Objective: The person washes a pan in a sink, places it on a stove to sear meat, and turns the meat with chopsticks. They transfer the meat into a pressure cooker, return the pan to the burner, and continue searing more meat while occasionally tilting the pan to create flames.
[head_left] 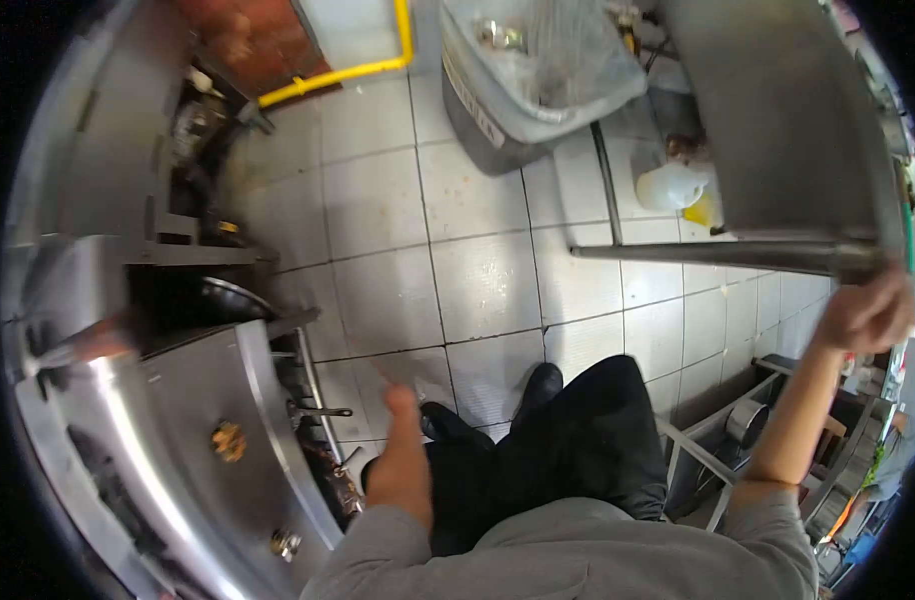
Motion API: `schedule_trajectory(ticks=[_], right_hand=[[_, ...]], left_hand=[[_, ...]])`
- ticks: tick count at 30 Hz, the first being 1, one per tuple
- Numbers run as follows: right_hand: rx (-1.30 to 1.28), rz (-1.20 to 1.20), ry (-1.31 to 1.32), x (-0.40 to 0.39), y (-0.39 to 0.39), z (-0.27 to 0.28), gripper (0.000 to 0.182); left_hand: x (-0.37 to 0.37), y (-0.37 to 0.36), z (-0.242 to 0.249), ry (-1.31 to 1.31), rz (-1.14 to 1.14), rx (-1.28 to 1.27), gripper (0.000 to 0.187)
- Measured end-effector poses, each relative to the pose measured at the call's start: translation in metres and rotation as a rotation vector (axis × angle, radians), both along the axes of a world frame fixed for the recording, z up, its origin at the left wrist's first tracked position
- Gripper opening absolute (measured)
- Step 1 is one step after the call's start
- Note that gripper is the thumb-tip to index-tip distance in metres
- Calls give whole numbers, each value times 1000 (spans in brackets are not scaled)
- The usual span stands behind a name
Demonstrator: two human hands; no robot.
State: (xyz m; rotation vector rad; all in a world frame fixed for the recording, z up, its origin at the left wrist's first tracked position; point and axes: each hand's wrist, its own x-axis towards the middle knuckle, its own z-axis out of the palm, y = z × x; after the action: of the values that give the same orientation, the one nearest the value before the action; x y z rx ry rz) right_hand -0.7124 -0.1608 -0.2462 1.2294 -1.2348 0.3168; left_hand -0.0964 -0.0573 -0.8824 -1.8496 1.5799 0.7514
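Note:
My left hand (402, 402) hangs low over the tiled floor, near the front of the steel cooking unit (198, 430). It is smeared by motion, so its fingers cannot be made out. Out to the right, my right hand (866, 314) is closed, with its fingers curled in. It is at the near corner of the steel table (798, 120), beside the table's leg (718, 256). Whatever lies inside those fingers, if anything, is hidden.
A grey bin (498, 150) with a clear liner stands ahead. Under the table sits a whitish plastic jug (670, 187). A yellow pipe (348, 75) runs along the far wall. A metal rack (713, 455) holding a pot (746, 424) stands at lower right. White tiles (478, 290) cover the floor.

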Motion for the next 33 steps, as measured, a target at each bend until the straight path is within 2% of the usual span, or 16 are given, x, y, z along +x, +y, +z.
schedule_trajectory(ticks=[1,2,3,4,6,8,11,12,14,16,19,22,27,29,31,33], right_hand=[[13,15,-187,2,7,1,14],[74,-56,-207,33,-1,10,13],[81,-32,-279,46,-6,15,12],[105,3,-346,57,-6,21,11],[168,2,-353,67,-4,37,6],[257,47,-385,78,-2,59,5],[503,-28,-534,106,19,95,24],[572,-87,-574,131,32,113,33],[787,245,-614,145,48,109,45],[1415,601,-729,169,72,99,51],[1960,1051,-466,219,101,93,27],[2299,891,-371,245,129,103,25],[2156,1046,-265,256,133,114,26],[2107,1000,-153,254,125,101,28],[1862,905,-220,255,123,83,28],[1896,875,-255,277,137,112,31]], left_hand=[[3,50,-26,-60,-495,28,21],[-60,63,75,24,-366,-127,20],[-85,78,110,238,46,110,21],[-99,99,131,447,218,346,20],[-141,91,287,608,801,339,22],[-154,81,400,837,843,308,22],[-144,73,519,943,769,260,22],[-134,76,549,1020,601,151,21],[-127,82,621,1064,447,4,21],[-120,89,699,1156,585,51,22],[-116,136,722,1234,811,-46,23],[-108,190,753,1104,884,-198,24],[-79,311,758,768,1055,-461,21],[-71,367,728,616,1170,-531,21],[-73,417,694,227,1116,-566,21],[-89,461,667,107,1230,-632,21]])
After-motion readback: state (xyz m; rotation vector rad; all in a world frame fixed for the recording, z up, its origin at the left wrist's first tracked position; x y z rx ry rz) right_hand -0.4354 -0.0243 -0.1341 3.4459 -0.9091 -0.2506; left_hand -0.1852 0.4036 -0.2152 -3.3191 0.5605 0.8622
